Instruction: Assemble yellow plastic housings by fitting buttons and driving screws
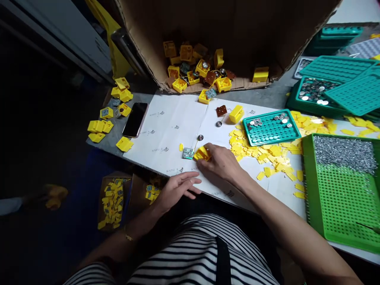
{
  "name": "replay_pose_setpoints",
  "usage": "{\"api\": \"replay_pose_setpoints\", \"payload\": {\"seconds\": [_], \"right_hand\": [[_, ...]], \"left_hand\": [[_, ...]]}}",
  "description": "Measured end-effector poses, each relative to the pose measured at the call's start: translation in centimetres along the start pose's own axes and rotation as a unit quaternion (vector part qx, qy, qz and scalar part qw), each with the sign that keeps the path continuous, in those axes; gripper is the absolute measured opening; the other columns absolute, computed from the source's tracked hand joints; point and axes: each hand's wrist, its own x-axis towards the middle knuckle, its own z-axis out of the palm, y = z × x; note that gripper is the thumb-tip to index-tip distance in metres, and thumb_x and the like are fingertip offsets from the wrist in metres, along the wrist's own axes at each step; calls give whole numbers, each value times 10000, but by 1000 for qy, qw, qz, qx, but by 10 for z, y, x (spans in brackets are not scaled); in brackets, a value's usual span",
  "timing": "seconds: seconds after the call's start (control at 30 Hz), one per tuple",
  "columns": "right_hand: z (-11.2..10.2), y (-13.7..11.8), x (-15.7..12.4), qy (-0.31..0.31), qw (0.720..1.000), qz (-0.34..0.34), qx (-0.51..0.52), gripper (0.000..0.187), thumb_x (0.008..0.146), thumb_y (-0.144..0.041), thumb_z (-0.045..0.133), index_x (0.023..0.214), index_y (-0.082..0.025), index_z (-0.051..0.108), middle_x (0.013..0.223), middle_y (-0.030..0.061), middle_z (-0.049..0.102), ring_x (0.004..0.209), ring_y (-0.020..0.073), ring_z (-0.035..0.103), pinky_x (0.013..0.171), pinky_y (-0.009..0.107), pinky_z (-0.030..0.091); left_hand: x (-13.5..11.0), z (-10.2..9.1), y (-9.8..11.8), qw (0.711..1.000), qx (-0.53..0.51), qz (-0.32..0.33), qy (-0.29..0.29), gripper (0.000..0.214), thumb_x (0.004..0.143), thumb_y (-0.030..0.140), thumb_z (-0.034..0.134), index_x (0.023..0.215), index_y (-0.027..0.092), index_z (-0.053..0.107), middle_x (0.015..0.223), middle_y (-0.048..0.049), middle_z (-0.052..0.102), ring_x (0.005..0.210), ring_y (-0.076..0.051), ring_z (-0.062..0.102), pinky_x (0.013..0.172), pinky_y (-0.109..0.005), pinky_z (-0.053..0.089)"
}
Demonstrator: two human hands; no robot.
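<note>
My right hand (220, 161) is closed around a small yellow plastic case (202, 153) on the white work sheet. Beside that case lies a small circuit board (188, 153), and a round metal disc (200, 137) on a thin wire sits just above. Near the sheet's front edge is my left hand (180, 187), its fingers apart and nothing in them. A tiny yellow piece (181, 147) rests left of the board. Further back are another yellow case (236, 114), a brown board (221, 111) and a second disc (219, 124).
An open cardboard box (237, 85) holds several yellow cases at the back. A teal tray (271, 140) with button cells stands among loose yellow covers (276, 160). A green basket (341, 233) of small metal parts is at right; a phone (135, 120) lies left.
</note>
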Motion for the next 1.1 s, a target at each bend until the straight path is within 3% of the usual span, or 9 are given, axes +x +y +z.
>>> {"api": "replay_pose_setpoints", "payload": {"seconds": [0.1,0.17,0.23,0.4,0.57,0.67,0.83,1.0,1.1], "right_hand": [[3,4,-5,-11,964,40,264,385,827,-369,629,1154,-182,556,775,25,675,645,161,625,577,273,476],[5,4,-14,-38,908,51,415,475,826,-381,639,1236,-184,505,695,-12,653,569,138,613,538,263,507],[9,3,-25,-41,879,52,471,503,848,-417,617,1272,-176,495,605,-38,613,508,129,597,494,250,508],[16,-7,-53,24,890,40,454,556,898,-472,549,1368,-183,483,677,-5,639,550,123,610,507,240,515],[11,-10,-80,44,902,35,428,595,919,-470,515,1439,-202,407,733,8,668,542,121,591,492,244,508],[0,-1,-97,92,927,38,362,453,911,-455,541,1294,-216,566,705,7,674,519,116,573,505,248,495],[-11,24,-109,212,912,79,341,304,903,-410,545,1072,-196,678,812,51,684,598,134,607,517,258,481],[4,35,-106,122,911,15,394,438,843,-272,565,1277,-221,543,1243,104,590,642,102,606,548,261,500],[13,34,-108,94,864,5,494,447,828,-265,574,1269,-217,514,1104,68,639,590,85,578,546,251,496]], "left_hand": [[8,21,6,976,-214,18,-46,497,841,385,632,1305,243,528,1257,-102,638,1074,-238,658,917,-395,519],[15,32,11,963,-251,75,-61,535,825,361,657,1328,275,499,1294,-77,611,1143,-229,610,976,-395,483],[21,41,12,963,-236,119,-62,575,821,367,660,1357,284,467,1287,-72,608,1138,-227,594,963,-378,481],[19,48,11,968,-209,138,-31,690,832,399,630,1452,301,345,1355,-84,554,1155,-249,577,908,-361,498],[11,43,17,965,-230,102,-78,646,864,415,579,1457,319,342,1424,-82,506,1242,-273,543,967,-410,497],[6,41,21,958,-243,75,-132,579,863,404,587,1409,295,427,1406,-88,536,1257,-296,541,965,-435,512],[-2,39,29,943,-239,39,-229,468,872,316,596,1334,315,524,1372,-81,581,1160,-289,629,865,-380,572],[-3,37,36,932,-188,47,-305,561,849,289,623,1390,310,475,1360,-94,593,1071,-285,677,773,-340,595],[-2,41,42,938,-142,71,-308,609,860,270,618,1434,288,417,1367,-109,584,1039,-274,685,762,-336,597]]}}
